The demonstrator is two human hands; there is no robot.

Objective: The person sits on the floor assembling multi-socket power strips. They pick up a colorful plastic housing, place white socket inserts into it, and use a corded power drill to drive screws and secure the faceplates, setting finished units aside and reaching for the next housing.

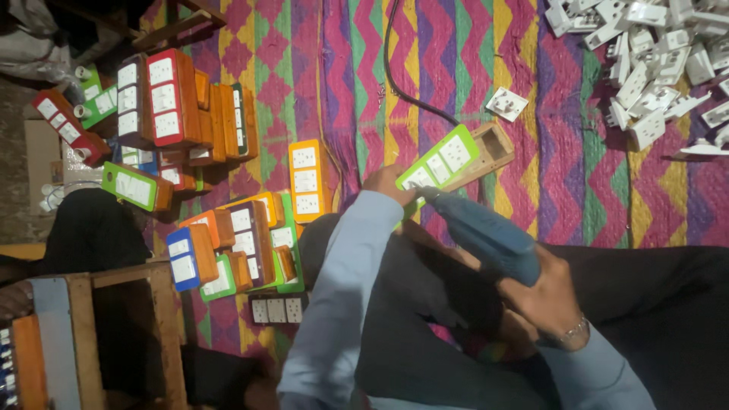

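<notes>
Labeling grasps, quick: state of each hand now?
Left hand: closed on the green-faced wooden socket box.
Right hand: closed around the blue power drill.

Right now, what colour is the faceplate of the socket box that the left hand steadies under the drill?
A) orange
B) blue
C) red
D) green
D: the left hand rests on a wooden socket box whose faceplate is green, while the right hand holds the blue drill against it.
</notes>
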